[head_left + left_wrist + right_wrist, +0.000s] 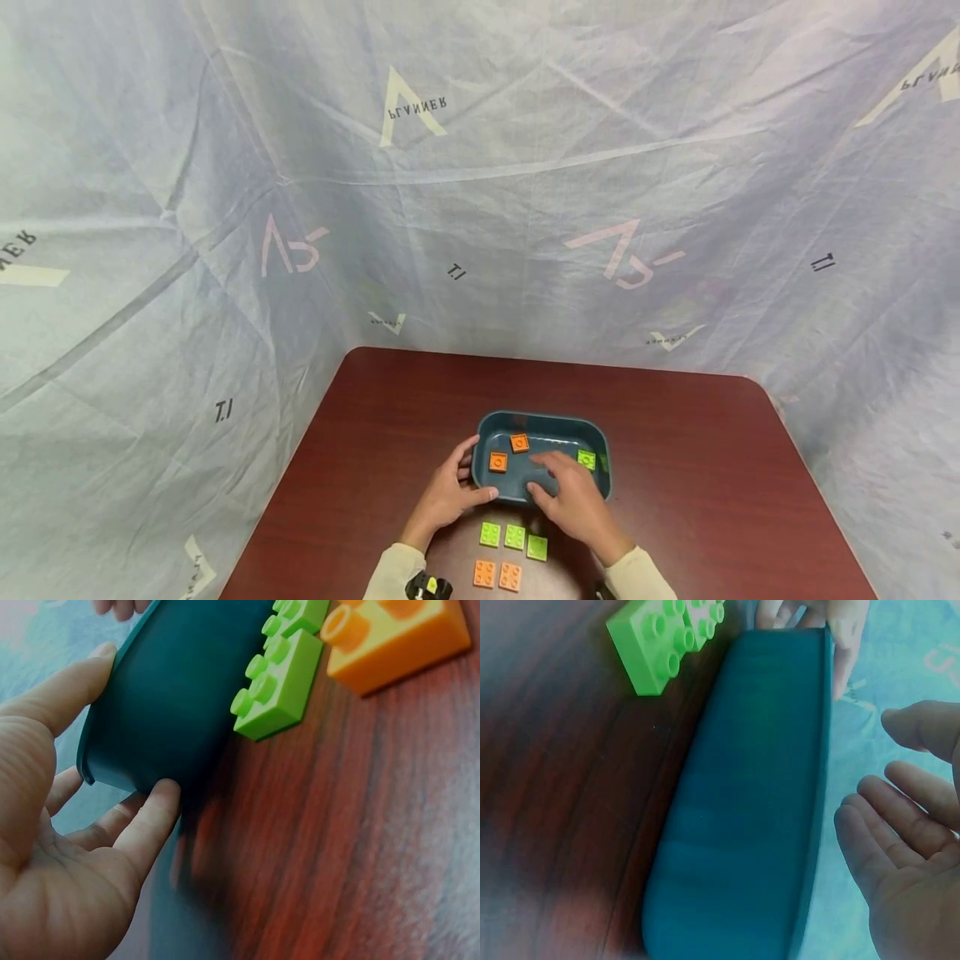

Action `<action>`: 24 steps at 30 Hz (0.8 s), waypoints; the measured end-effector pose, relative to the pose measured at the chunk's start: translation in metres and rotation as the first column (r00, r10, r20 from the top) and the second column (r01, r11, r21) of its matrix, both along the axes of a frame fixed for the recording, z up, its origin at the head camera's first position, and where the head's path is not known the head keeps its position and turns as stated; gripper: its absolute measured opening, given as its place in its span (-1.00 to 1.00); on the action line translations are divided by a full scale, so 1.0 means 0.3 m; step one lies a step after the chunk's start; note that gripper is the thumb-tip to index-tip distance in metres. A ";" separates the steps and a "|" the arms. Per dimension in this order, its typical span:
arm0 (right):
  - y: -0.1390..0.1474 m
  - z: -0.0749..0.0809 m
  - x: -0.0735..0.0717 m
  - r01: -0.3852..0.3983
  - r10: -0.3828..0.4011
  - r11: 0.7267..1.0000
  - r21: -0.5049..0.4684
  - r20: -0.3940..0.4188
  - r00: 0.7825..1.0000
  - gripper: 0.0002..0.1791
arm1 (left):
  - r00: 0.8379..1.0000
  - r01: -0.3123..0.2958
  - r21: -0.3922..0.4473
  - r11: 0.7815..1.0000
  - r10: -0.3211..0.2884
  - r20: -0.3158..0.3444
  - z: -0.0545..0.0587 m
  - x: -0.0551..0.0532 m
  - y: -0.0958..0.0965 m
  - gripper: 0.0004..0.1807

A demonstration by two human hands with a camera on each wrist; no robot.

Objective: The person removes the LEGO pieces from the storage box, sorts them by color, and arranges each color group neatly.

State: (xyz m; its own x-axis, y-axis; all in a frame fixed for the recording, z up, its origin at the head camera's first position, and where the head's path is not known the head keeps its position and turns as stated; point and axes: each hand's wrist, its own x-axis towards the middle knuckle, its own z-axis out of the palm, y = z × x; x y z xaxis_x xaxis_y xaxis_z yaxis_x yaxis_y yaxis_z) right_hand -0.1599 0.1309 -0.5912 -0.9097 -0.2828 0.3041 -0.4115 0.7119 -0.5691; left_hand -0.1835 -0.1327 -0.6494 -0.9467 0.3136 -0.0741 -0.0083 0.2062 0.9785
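Observation:
A dark teal plastic tray (pixel 540 497) sits on the table. My left hand (pixel 447 493) grips its left end, thumb on the near rim and fingers against the end wall; the left wrist view shows a fingertip low on the tray's side. My right hand (pixel 572 498) is over the tray's near side, fingers loosely bent and thumb apart, holding nothing. In the tray lie two orange toy bricks (pixel 498 462), undersides up, at the left, and a green brick (pixel 587 460) at the right.
In front of the tray are three green bricks (pixel 514 536) in a row, with two orange bricks (pixel 484 573) nearer me. Most show their studs. The dark red wooden table (pixel 690 450) ends at a printed grey cloth (pixel 525 275) behind and at both sides.

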 end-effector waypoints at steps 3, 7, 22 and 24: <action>-0.009 -0.008 -0.037 0.012 -0.012 1.000 0.012 0.032 0.999 -0.56 | 1.000 0.001 -0.006 1.000 -0.001 -0.004 -0.002 -0.001 0.000 0.05; -0.015 -0.026 -0.083 0.002 -0.003 0.999 0.033 0.050 0.999 -0.56 | 1.000 0.000 -0.018 1.000 0.000 -0.010 -0.007 -0.002 -0.001 0.04; -0.049 -0.103 -0.191 -0.085 0.077 0.994 0.063 0.122 0.989 -0.54 | 1.000 0.004 0.005 1.000 -0.004 -0.002 -0.011 -0.002 -0.005 0.04; -0.057 -0.110 -0.203 -0.096 0.088 0.993 0.062 0.119 0.989 -0.53 | 1.000 0.008 0.010 1.000 -0.008 -0.001 -0.009 -0.002 -0.005 0.04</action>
State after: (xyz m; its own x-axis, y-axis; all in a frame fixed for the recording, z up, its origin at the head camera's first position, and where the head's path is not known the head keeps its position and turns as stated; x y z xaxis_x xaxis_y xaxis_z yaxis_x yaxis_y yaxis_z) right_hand -0.2208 0.1137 -0.6242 -0.9069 -0.3833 0.1751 -0.4110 0.7126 -0.5686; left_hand -0.1841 -0.1342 -0.6522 -0.9442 0.3217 -0.0698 -0.0056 0.1963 0.9805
